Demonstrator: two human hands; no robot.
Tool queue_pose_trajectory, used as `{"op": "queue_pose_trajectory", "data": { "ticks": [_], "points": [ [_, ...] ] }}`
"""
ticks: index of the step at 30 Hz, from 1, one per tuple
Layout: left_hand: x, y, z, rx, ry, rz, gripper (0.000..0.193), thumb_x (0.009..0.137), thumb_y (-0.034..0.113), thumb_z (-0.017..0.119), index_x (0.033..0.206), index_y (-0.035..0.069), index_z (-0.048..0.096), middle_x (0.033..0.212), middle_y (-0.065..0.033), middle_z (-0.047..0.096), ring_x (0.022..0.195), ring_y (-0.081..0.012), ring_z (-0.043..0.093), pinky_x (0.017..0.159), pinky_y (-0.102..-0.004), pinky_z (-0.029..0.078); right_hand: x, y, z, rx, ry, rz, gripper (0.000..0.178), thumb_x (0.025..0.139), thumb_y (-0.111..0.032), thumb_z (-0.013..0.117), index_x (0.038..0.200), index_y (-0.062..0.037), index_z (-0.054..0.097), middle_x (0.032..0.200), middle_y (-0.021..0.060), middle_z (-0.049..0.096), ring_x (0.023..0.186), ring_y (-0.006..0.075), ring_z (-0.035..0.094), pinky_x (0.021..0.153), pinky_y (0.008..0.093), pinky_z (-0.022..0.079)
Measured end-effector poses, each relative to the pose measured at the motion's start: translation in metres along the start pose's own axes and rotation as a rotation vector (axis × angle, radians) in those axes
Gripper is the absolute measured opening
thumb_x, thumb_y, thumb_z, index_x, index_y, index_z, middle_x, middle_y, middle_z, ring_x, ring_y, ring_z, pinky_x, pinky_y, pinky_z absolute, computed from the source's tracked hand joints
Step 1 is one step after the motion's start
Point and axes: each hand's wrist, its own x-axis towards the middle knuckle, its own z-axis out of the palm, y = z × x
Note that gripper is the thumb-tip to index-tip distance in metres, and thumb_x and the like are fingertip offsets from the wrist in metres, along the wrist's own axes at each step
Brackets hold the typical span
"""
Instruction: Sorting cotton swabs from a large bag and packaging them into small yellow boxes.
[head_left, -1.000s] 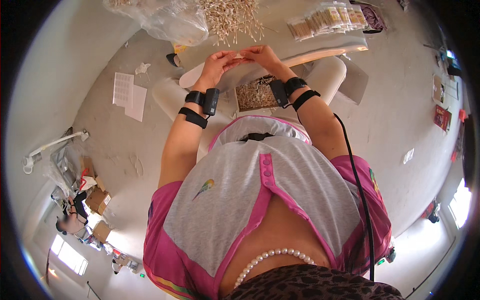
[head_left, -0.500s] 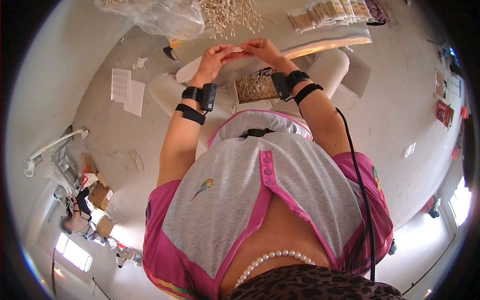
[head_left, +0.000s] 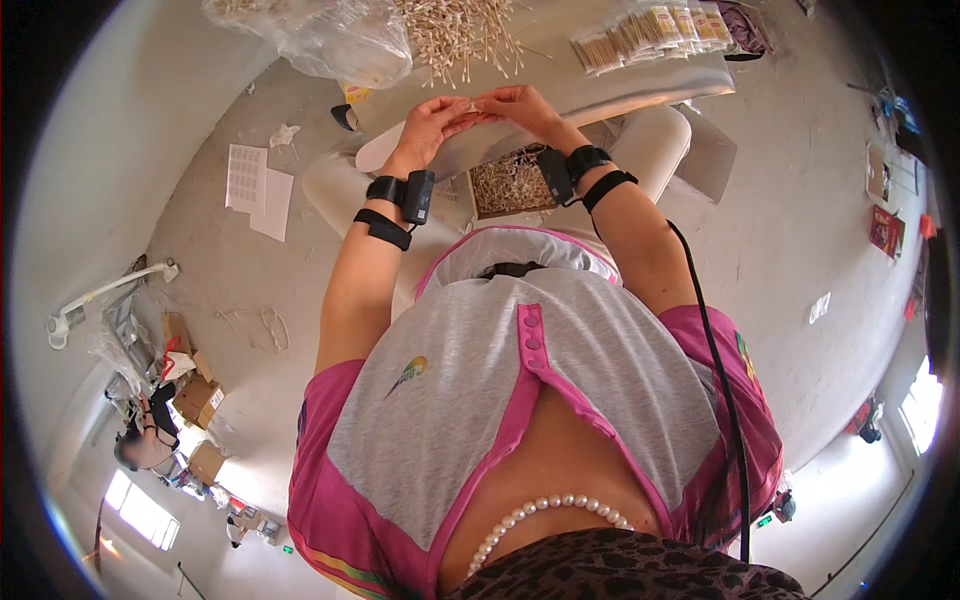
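My left hand (head_left: 436,122) and my right hand (head_left: 515,107) meet fingertip to fingertip by the near edge of the table (head_left: 560,85). Both are closed in a pinch around a small pale piece (head_left: 473,106), too small and covered to name. Just beyond them on the tabletop lies a loose pile of cotton swabs (head_left: 465,40). Below my hands, between my legs, sits an open box (head_left: 478,205) full of cotton swabs.
Left of the pile is a clear plastic bag (head_left: 350,45). At the table's right, packets of cotton swabs (head_left: 650,35) stand in a row. Paper sheets (head_left: 268,205) lie on the floor at left. Cardboard boxes (head_left: 198,400) and another person (head_left: 150,447) are farther left.
Both hands have dropped slightly toward me, still pinched together. The whole view has shifted a little.
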Motion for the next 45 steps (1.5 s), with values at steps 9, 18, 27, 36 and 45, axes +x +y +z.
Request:
{"op": "queue_pose_trajectory", "data": {
  "ticks": [9, 18, 27, 36, 45],
  "points": [
    [0.000, -0.003, -0.002, 0.099, 0.025, 0.033, 0.019, 0.092, 0.011, 0.071, 0.106, -0.001, 0.068, 0.100, -0.0085, 0.071, 0.091, -0.0172, 0.070, 0.087, -0.0292, 0.057, -0.001, 0.000, 0.005, -0.213, 0.048, -0.031, 0.022, 0.092, -0.017, 0.072, 0.105, 0.0009, 0.075, 0.088, 0.0036, 0.073, 0.081, 0.0086, 0.066, 0.074, 0.0250, 0.054],
    [0.000, -0.001, 0.000, 0.124, 0.044, 0.060, 0.018, 0.091, 0.009, 0.072, 0.105, -0.002, 0.068, 0.099, -0.0091, 0.071, 0.091, -0.0167, 0.070, 0.085, -0.0286, 0.057, 0.001, -0.001, -0.001, -0.189, -0.023, -0.019, 0.027, 0.097, -0.014, 0.065, 0.117, 0.0034, 0.069, 0.105, 0.0072, 0.073, 0.094, 0.0118, 0.067, 0.086, 0.0259, 0.055],
    [0.002, -0.001, 0.004, 0.166, 0.057, 0.032, 0.020, 0.087, 0.008, 0.076, 0.102, -0.002, 0.068, 0.098, -0.0075, 0.070, 0.089, -0.0160, 0.069, 0.085, -0.0283, 0.057, -0.003, 0.002, -0.004, -0.150, -0.055, -0.047, 0.029, 0.096, -0.024, 0.068, 0.116, -0.0033, 0.073, 0.096, 0.0015, 0.073, 0.087, 0.0076, 0.064, 0.079, 0.0263, 0.053],
    [0.002, -0.004, -0.001, 0.187, 0.071, 0.062, 0.019, 0.087, 0.008, 0.076, 0.102, -0.002, 0.068, 0.097, -0.0072, 0.069, 0.088, -0.0155, 0.068, 0.084, -0.0291, 0.057, -0.006, -0.006, 0.000, -0.187, -0.094, -0.039, 0.030, 0.098, -0.016, 0.064, 0.123, 0.0011, 0.067, 0.108, 0.0059, 0.072, 0.094, 0.0105, 0.067, 0.088, 0.0243, 0.054],
    [0.006, -0.006, -0.015, 0.110, -0.055, 0.006, 0.022, 0.099, 0.013, 0.062, 0.114, -0.002, 0.064, 0.112, -0.0104, 0.068, 0.104, -0.0209, 0.068, 0.100, -0.0341, 0.054, -0.001, 0.002, -0.005, -0.234, -0.027, -0.013, 0.030, 0.099, -0.018, 0.063, 0.122, 0.0022, 0.067, 0.106, 0.0061, 0.072, 0.095, 0.0105, 0.067, 0.088, 0.0247, 0.054]
  ]
}}
